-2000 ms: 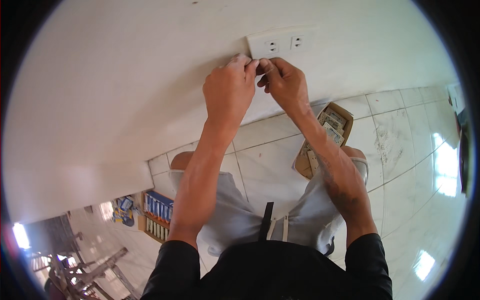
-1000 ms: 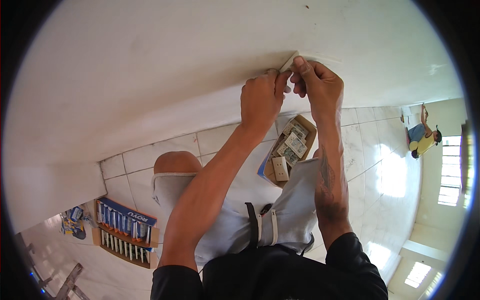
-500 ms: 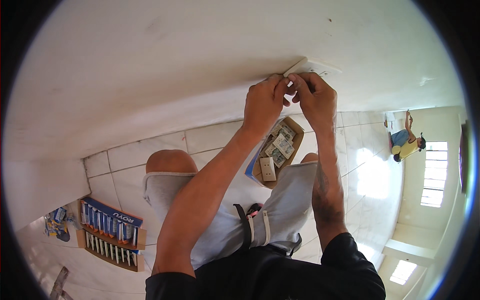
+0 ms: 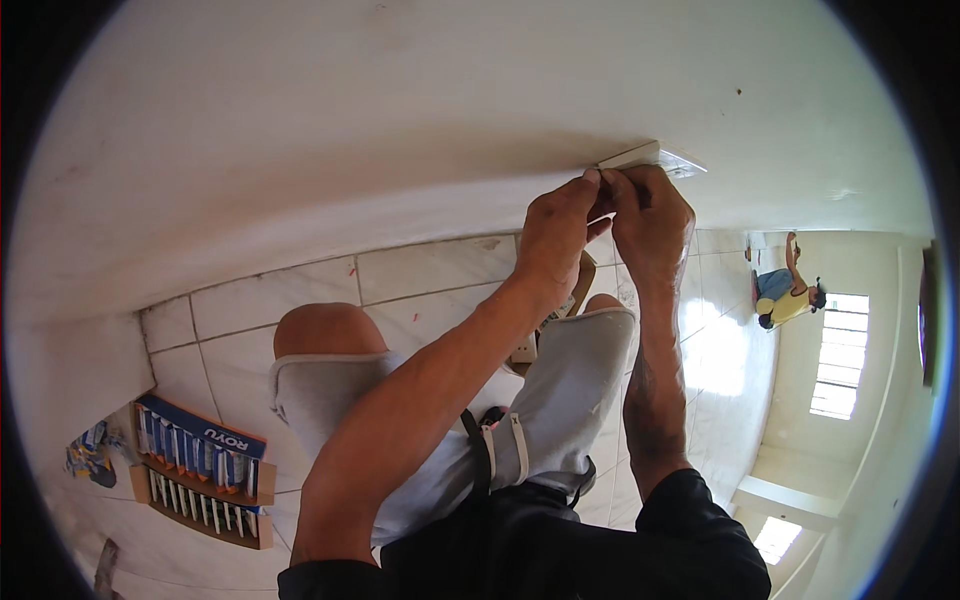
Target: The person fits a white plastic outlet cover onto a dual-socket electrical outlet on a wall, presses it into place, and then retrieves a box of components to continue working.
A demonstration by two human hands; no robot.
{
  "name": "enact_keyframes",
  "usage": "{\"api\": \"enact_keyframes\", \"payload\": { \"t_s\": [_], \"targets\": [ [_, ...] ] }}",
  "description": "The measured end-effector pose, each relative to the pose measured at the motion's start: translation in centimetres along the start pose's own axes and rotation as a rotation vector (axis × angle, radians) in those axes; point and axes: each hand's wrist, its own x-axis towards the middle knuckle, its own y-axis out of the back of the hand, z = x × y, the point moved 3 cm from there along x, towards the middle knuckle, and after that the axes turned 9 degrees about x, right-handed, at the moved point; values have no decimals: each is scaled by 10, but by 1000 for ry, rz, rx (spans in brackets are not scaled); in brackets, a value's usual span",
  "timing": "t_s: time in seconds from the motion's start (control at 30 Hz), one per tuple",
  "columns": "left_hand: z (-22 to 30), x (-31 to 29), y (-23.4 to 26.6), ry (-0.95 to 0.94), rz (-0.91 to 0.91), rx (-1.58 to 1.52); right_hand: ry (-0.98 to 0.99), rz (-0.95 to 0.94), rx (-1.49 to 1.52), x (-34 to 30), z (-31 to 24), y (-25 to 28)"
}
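Observation:
A white wall outlet plate (image 4: 640, 155) is against the pale wall, with a bright, shiny face. At its near edge the fingertips of both hands meet. My left hand (image 4: 560, 225) is closed, its thumb and forefinger pinched together beside the plate's left corner. Curled under the plate, my right hand (image 4: 652, 222) has its thumb next to the left fingertips and its fingers bent inward. Whatever small thing lies between the fingertips is hidden. Below my hands, an open carton (image 4: 584, 280) and a white outlet (image 4: 524, 350) show partly behind my left forearm.
At the lower left stands an open cardboard box (image 4: 205, 435) with rows of blue packets and white plates. Blue and yellow wrappers (image 4: 92, 455) lie beside it. Tiled floor (image 4: 430, 270) runs along the wall. Another person (image 4: 785, 295) works low at the wall on the right.
The view has shifted, so the plate and my hands sit lower and farther right in it. More of the carton is covered by my left forearm. Both hands stay pinched at the plate's edge.

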Motion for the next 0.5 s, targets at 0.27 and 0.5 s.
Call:
{"api": "enact_keyframes", "payload": {
  "t_s": [0.27,0.5],
  "targets": [
    [-2,18,8,-97,25,28,-52,27,223,-3,7,-12],
    [17,11,-15,-218,146,486,-199,11,284,11,29,20]
  ]
}}
